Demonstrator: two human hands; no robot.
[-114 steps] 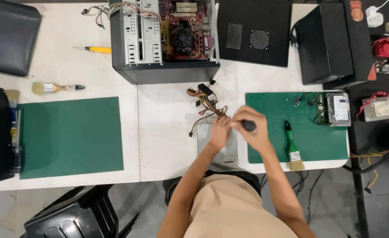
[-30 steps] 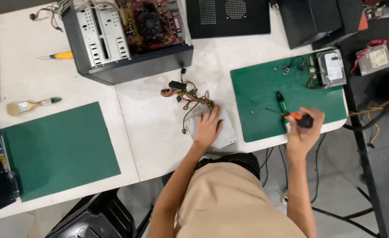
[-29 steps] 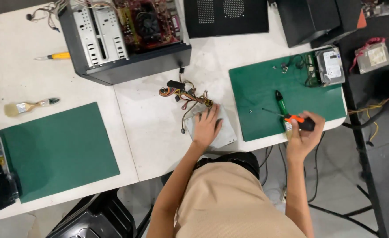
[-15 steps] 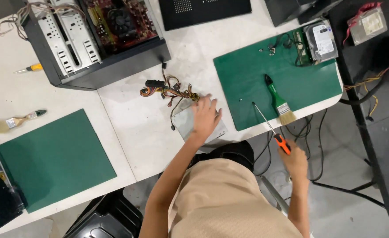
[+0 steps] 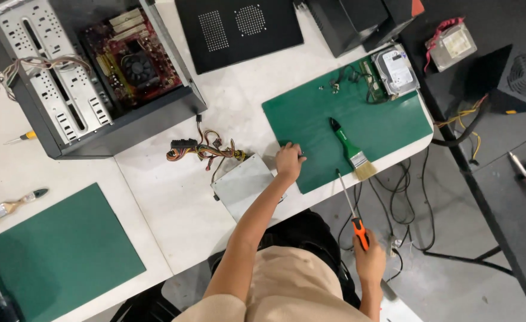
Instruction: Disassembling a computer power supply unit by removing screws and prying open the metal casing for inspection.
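White table (image 5: 173, 209); right hand (image 5: 370, 262) grips screwdriver (image 5: 351, 210), shaft pointing up-left.

Computer repair workshop: opened tower case (image 5: 96, 77)

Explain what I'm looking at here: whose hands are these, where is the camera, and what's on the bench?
The one view comes from a camera worn on a person's head, looking straight down at a white table. There is no machine, only bare hands. The left hand rests at the edge of a green mat, beside a grey power supply box with a bundle of coloured wires. The right hand holds an orange-handled screwdriver off the table's edge. On the mat lie a green-handled brush and a hard drive. An open computer case lies at the far left.
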